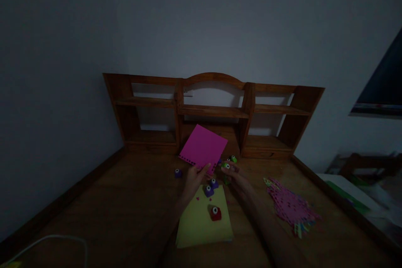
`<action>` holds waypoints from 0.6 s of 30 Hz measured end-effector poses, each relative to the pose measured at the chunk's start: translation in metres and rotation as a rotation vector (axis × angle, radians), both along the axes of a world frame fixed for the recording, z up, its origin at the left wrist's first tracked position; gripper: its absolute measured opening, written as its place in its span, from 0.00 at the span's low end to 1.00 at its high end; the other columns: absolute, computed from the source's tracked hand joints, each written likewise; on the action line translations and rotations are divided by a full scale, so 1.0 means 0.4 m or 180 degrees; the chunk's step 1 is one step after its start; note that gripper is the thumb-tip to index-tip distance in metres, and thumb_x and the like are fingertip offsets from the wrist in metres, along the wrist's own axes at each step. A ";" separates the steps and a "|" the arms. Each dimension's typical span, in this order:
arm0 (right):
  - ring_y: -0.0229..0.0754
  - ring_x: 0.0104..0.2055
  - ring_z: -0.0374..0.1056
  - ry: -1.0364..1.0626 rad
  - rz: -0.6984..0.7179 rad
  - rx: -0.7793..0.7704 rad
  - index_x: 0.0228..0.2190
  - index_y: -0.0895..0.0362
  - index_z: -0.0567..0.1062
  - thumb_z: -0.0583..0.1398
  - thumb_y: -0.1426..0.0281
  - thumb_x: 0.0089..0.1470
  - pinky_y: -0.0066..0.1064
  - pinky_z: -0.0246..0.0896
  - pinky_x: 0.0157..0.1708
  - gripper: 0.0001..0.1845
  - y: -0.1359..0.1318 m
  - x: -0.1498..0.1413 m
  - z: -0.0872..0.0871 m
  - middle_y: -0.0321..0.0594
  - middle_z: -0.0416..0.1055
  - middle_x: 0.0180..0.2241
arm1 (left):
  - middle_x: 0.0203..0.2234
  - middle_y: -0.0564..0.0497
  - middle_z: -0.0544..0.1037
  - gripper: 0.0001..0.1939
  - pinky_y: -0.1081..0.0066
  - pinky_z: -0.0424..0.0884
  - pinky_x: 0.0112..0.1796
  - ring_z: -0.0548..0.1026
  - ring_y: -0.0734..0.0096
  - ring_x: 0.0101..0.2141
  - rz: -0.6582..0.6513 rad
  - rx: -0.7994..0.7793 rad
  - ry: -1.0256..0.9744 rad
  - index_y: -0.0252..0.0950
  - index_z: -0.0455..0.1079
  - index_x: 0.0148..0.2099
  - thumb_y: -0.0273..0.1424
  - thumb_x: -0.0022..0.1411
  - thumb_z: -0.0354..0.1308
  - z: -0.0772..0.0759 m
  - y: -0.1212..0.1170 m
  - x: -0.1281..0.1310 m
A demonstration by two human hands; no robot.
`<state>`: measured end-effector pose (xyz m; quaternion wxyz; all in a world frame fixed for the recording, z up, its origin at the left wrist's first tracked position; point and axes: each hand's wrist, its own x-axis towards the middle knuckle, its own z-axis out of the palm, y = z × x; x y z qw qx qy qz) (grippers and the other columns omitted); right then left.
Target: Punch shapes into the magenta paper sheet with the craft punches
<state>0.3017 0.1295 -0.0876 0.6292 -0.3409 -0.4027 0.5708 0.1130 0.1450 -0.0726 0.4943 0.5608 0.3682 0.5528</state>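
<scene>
A pink sheet of paper [204,146] with rows of small holes along its lower edges is pinched in my left hand [194,181]. To its right, my right hand [236,176] has its fingers closed around a small green craft punch [226,166], close to the sheet's right corner. Below the hands lies a stack of yellow paper [201,230]. Two purple craft punches [209,191] and a red craft punch [215,213] rest on it, among tiny pink cut-outs [197,198]. Another purple punch [178,173] stands left of my left hand.
More punches, one of them green [233,158], stand behind my right hand. A pile of punched pink and coloured paper [292,205] lies at the right. A wooden shelf unit [213,112] runs along the table's back. A pale cable [59,236] curves at lower left.
</scene>
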 end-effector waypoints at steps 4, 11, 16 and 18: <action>0.42 0.39 0.72 -0.0084 0.0232 0.0005 0.50 0.52 0.73 0.74 0.70 0.41 0.30 0.66 0.36 0.33 0.005 0.005 -0.010 0.40 0.75 0.44 | 0.27 0.46 0.81 0.22 0.69 0.72 0.30 0.77 0.65 0.26 0.0082 0.0142 0.0116 0.31 0.76 0.34 0.48 0.55 0.63 -0.018 0.013 -0.006; 0.41 0.41 0.72 0.0261 0.0260 -0.0056 0.38 0.53 0.77 0.74 0.69 0.42 0.32 0.67 0.45 0.20 0.015 -0.002 -0.030 0.38 0.76 0.40 | 0.26 0.47 0.80 0.19 0.71 0.70 0.31 0.75 0.66 0.27 0.0181 0.0235 0.0165 0.31 0.76 0.32 0.45 0.54 0.64 -0.029 0.025 -0.011; 0.36 0.28 0.68 -0.0079 0.0330 -0.0042 0.35 0.57 0.80 0.72 0.66 0.45 0.28 0.66 0.30 0.14 0.018 -0.009 -0.039 0.40 0.76 0.35 | 0.27 0.47 0.79 0.20 0.71 0.69 0.31 0.74 0.67 0.28 0.0249 0.0199 0.0139 0.31 0.76 0.34 0.45 0.53 0.64 -0.022 0.018 -0.009; 0.37 0.28 0.67 -0.0217 0.0412 0.0019 0.36 0.57 0.80 0.72 0.65 0.46 0.28 0.65 0.29 0.14 0.017 -0.012 -0.040 0.41 0.75 0.35 | 0.28 0.46 0.79 0.20 0.71 0.70 0.31 0.75 0.66 0.29 0.0245 0.0226 0.0168 0.30 0.76 0.34 0.46 0.53 0.64 -0.018 0.014 -0.008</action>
